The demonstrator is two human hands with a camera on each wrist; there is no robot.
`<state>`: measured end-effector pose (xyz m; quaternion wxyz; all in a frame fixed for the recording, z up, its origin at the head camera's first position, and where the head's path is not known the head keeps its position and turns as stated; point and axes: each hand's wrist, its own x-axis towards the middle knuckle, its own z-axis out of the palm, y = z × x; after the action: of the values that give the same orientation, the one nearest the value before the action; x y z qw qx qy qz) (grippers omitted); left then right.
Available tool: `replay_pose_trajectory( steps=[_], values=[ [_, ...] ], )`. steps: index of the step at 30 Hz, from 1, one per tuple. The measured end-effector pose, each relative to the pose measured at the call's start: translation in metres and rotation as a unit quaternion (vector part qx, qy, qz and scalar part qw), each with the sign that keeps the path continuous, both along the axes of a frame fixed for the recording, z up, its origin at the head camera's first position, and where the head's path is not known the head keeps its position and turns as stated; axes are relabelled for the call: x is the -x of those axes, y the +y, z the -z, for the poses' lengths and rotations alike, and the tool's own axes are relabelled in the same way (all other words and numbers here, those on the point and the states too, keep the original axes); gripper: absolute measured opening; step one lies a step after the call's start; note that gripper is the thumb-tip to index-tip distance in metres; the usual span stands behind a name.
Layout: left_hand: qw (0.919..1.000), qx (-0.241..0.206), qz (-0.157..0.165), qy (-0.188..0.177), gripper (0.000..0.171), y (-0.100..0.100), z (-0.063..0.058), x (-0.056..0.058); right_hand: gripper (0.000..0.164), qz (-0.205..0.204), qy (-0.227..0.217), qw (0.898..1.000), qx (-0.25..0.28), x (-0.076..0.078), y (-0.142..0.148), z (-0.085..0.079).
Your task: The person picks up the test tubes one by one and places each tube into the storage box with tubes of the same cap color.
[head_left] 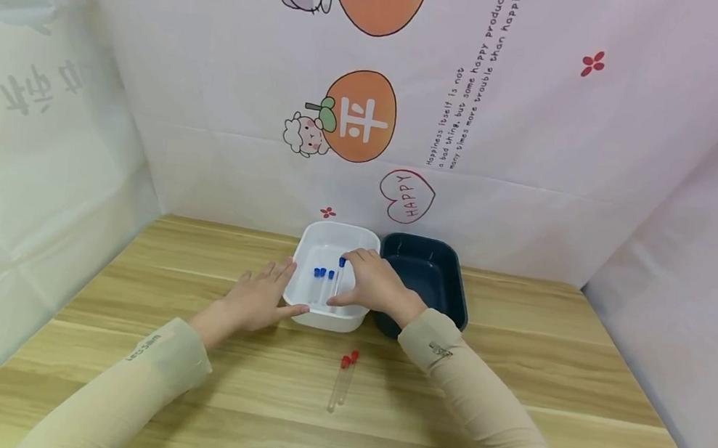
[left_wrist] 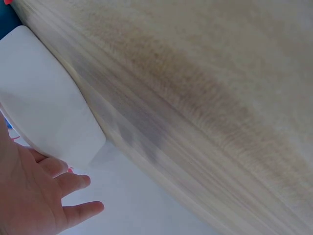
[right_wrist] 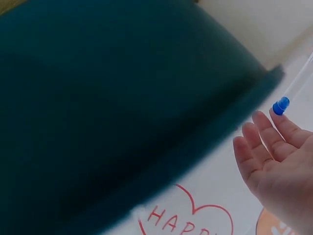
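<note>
Inside the white bin [head_left: 325, 320], my right hand [head_left: 375, 284] holds a blue-capped test tube [head_left: 338, 280] lengthwise, the index finger at its cap and the thumb near its lower end. In the right wrist view the blue cap [right_wrist: 281, 105] shows at a fingertip, while the tube's far end is out of frame. Several other blue-capped tubes [head_left: 321, 274] lie side by side in the bin, left of the held one. My left hand [head_left: 257, 299] rests at the bin's left side with fingers spread, the thumb along the front rim. Its spread fingers [left_wrist: 72, 184] also show in the left wrist view.
A dark blue bin [head_left: 461, 297] stands right beside the white one, under my right wrist. Two red-capped test tubes [head_left: 342, 383] lie on the wooden table [head_left: 248, 402] in front of the bins. A printed cloth [head_left: 498, 217] hangs behind.
</note>
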<state>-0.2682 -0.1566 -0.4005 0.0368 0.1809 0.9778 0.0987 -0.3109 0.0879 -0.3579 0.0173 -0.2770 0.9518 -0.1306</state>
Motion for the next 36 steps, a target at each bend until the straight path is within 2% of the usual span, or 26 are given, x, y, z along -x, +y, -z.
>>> replay_pose_trajectory(
  steps=[13, 25, 31, 36],
  values=[
    [1.0000, 0.000, 0.000, 0.006, 0.100, 0.000, 0.000, 0.001, 0.090, 0.002, 0.016, 0.998, -0.053, 0.015, -0.009, 0.016],
    [1.0000, -0.002, 0.001, 0.005, 0.099, 0.000, 0.002, 0.001, 0.088, 0.005, -0.021, 0.997, -0.072, 0.026, -0.015, 0.026],
    [1.0000, -0.004, -0.002, -0.003, 0.099, 0.000, -0.001, -0.001, 0.086, 0.001, -0.023, 0.994, -0.108, 0.029, -0.019, 0.029],
    [1.0000, 0.000, -0.003, -0.003, 0.099, 0.001, -0.001, -0.001, 0.083, 0.005, -0.026, 0.993, -0.114, 0.031, -0.022, 0.032]
  ],
)
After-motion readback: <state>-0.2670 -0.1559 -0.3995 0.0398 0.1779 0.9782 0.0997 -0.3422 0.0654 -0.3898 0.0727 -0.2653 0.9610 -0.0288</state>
